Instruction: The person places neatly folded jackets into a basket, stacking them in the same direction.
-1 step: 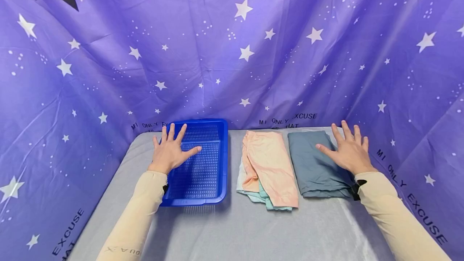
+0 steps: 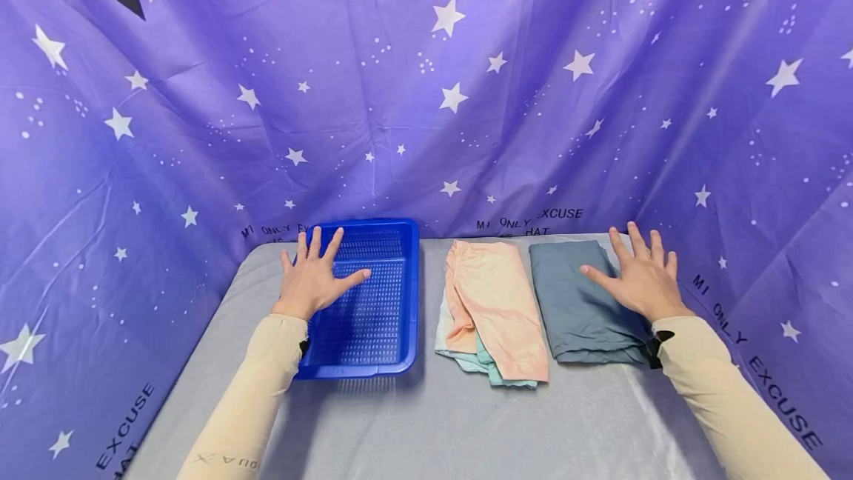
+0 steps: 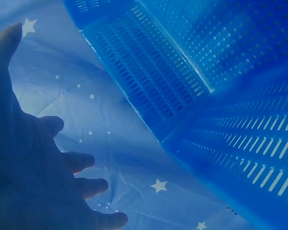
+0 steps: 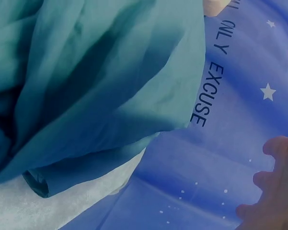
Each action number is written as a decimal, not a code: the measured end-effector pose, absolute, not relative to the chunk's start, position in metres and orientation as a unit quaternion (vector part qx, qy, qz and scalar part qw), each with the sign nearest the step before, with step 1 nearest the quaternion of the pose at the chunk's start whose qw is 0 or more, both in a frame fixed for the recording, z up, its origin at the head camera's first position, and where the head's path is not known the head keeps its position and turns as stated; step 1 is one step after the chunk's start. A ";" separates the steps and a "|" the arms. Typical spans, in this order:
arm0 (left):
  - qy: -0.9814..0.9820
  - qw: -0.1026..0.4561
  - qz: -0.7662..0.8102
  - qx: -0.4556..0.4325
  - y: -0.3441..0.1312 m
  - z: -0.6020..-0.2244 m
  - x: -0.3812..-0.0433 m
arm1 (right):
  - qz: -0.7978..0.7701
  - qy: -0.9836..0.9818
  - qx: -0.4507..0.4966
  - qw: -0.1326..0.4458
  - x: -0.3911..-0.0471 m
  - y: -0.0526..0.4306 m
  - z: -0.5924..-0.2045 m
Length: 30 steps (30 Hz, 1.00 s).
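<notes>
Slate-blue folded cloth (image 2: 573, 298) wanted level support beneath its folds; right hand (image 2: 648, 284), left hand (image 2: 309, 281) both splayed wide, empty!

I can't make out any change from a moment ago: left hand (image 2: 309, 284), right hand (image 2: 645, 284), basket (image 2: 411, 310), peach garment (image 2: 501, 298) and blue-grey cloth (image 2: 574, 298) show no shift that I, standing here, could point to.

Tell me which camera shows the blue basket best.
The head view: most of the blue basket shows, partly behind the left hand. The left wrist view shows only part, close up; the right wrist, none.
</notes>
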<state>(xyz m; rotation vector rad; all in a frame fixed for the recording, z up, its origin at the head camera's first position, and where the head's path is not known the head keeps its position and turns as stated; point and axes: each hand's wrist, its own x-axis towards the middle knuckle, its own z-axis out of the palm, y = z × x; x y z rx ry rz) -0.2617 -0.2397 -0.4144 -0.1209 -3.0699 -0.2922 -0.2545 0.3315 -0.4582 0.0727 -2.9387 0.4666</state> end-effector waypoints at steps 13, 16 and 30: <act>-0.994 0.034 -0.090 -0.043 -0.237 -0.409 -0.256 | 0.152 -0.985 0.033 0.073 -0.250 0.321 -0.451; -0.994 0.032 -0.090 -0.046 -0.233 -0.407 -0.253 | 0.153 -0.984 0.036 0.081 -0.248 0.316 -0.448; -0.904 0.231 -0.302 -0.195 -0.130 -0.397 -0.185 | 0.284 -0.939 0.112 0.157 -0.226 0.263 -0.468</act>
